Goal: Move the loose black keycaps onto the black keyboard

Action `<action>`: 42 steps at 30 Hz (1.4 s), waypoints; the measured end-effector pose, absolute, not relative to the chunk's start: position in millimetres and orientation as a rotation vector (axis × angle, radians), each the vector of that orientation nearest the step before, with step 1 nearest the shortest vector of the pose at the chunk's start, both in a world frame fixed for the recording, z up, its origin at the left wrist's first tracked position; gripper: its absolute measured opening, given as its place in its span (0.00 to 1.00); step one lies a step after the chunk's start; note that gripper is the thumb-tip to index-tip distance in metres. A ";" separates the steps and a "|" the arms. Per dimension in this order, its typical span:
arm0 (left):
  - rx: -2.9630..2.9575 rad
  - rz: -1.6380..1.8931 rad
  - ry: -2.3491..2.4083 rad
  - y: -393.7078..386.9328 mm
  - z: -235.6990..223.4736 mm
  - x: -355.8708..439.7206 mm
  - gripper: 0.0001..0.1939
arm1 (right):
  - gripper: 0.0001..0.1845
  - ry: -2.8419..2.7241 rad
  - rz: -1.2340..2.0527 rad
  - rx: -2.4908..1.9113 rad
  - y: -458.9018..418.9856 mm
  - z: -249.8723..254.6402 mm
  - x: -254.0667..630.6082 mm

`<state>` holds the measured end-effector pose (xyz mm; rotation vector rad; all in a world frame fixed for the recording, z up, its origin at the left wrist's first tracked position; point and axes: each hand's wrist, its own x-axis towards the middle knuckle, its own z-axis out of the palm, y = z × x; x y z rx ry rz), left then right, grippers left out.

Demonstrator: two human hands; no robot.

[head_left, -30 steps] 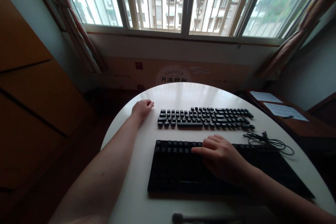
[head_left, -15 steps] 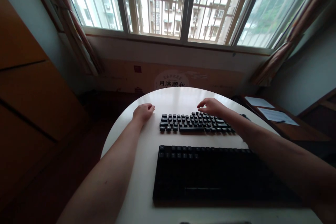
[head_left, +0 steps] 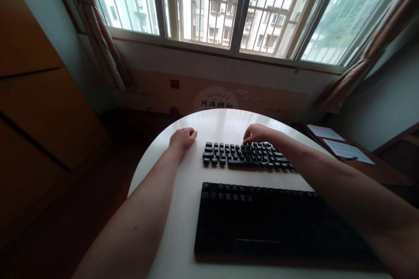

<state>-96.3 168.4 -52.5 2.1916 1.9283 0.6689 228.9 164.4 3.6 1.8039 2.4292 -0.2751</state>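
- Change over the last 0.5 s: right hand [head_left: 257,132] was spread above the far row of loose keycaps [head_left: 235,157]; its fingertips have now dropped and drawn together at that row. 1.0 s ago it was down at the keyboard [head_left: 271,226].
- Meaning: work is at the keycap layout, not at the keyboard. My read: picking or handling 1 keycap.
- Right fingers [head_left: 245,139]: pinched, tips at the far edge of the layout. Can't tell if a keycap is between them; too small and dark.
- Right arm pose: reaches in from the right, forearm crossing above the right parts of layout and keyboard, hiding both there. Wrist bent, fingers pointing down and left.
- Left hand [head_left: 183,138]: fingers curled into a loose fist, nothing seen in it. Rests on the surface [head_left: 188,192], left of the right fingers, apart from the keycaps. No change there.
- Keycaps: laid out in rows, just on the near side of the right fingers. Long keycap [head_left: 244,163] sits in the nearest row.
- Keyboard: well toward the body from both hands' fingers. Caps fitted on the far row and the left part of row 2; below that, mostly dark, 1 bar-like detail visible.
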 end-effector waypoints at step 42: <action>2.183 0.660 1.951 167.2 -53.3 -95.8 0.16 | 0.10 2.799 -0.298 1.913 158.8 3.3 221.2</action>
